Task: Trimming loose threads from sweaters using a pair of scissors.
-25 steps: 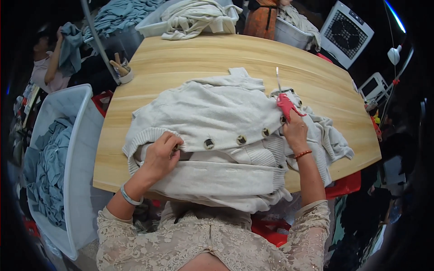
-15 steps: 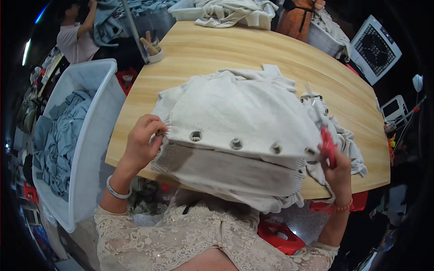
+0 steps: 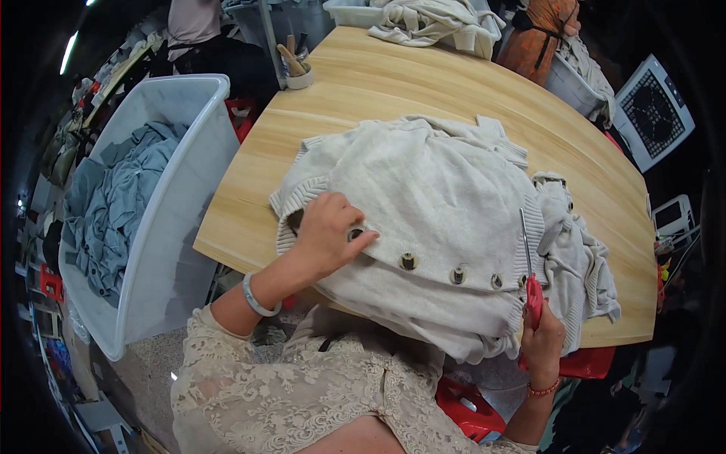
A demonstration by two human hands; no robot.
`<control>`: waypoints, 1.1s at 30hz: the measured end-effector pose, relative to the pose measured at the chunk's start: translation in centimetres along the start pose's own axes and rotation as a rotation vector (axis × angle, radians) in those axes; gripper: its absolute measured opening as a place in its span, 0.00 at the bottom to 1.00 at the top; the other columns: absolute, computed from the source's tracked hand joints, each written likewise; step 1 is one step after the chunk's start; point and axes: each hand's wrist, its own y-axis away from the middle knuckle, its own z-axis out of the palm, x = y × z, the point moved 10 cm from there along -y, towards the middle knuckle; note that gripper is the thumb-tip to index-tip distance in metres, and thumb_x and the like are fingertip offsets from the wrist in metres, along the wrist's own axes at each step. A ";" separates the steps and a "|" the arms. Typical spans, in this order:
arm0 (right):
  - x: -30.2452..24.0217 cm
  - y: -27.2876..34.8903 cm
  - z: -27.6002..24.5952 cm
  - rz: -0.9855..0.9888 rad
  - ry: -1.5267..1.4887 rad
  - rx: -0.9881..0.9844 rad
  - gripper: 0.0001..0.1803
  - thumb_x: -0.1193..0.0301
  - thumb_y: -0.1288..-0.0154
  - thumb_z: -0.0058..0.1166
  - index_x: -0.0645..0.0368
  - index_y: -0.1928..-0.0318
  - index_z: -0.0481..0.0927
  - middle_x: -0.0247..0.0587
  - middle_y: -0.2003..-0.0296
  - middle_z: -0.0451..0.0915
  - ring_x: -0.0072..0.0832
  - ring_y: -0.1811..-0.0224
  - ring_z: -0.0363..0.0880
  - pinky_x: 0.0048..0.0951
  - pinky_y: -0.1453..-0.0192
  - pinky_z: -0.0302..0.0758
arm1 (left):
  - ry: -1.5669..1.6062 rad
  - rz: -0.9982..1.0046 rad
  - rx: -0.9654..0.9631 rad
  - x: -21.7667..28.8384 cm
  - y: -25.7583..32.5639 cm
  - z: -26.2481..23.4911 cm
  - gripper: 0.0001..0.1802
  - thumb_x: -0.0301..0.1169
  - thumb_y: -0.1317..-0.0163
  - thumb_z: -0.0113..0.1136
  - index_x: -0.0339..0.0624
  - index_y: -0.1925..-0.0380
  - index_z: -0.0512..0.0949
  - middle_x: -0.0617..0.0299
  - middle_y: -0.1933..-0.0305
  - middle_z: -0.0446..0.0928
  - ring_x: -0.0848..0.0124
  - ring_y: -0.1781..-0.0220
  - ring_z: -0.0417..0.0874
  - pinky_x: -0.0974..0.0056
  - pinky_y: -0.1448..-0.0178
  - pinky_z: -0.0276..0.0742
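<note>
Cardigan [image 3: 446, 219], cream knit with a row of dark buttons, lies bunched on the near edge of the wooden table [image 3: 393, 83], hem hanging over toward the person. Left hand [image 3: 327, 231] lies flat and open on the button band, fingertips at the first button [image 3: 354, 234]. Right hand [image 3: 543, 337] is closed around red-handled scissors [image 3: 528, 265], blades pointing up along the far end of the band. To do it well: keep the band pinned taut, snip only loose threads, tips clear of the knit

Bare wooden table [image 3: 423, 91] lies open beyond the cream cardigan [image 3: 431, 204]. A white bin [image 3: 181, 204] flanks the left edge; a utensil cup [image 3: 296, 72] blocks the far corner.
</note>
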 end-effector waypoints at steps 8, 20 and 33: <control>1.4 1.6 0.9 0.046 -0.051 -0.020 0.14 0.75 0.39 0.56 0.64 0.53 0.77 0.63 0.71 0.77 0.61 0.67 0.76 0.51 0.65 0.70 | 0.013 -0.112 -0.125 -1.4 0.6 3.8 0.08 0.34 0.50 0.67 0.43 0.75 0.80 0.57 0.70 0.77 0.55 0.62 0.77 0.54 0.55 0.73; 1.2 1.5 1.3 -0.003 -0.073 0.040 0.11 0.77 0.42 0.55 0.63 0.57 0.77 0.58 0.70 0.80 0.57 0.67 0.79 0.49 0.65 0.73 | 0.386 -0.083 0.101 -0.9 0.6 -1.3 0.03 0.21 0.43 0.62 0.38 0.72 0.78 0.61 0.70 0.75 0.67 0.65 0.75 0.64 0.59 0.70; -0.5 1.2 -0.4 0.000 0.059 0.129 0.15 0.78 0.40 0.57 0.61 0.53 0.71 0.52 0.50 0.73 0.53 0.58 0.78 0.46 0.63 0.75 | -0.265 -0.157 0.232 -2.3 4.1 -8.1 0.08 0.23 0.47 0.67 0.39 0.74 0.75 0.56 0.69 0.74 0.56 0.63 0.74 0.57 0.56 0.72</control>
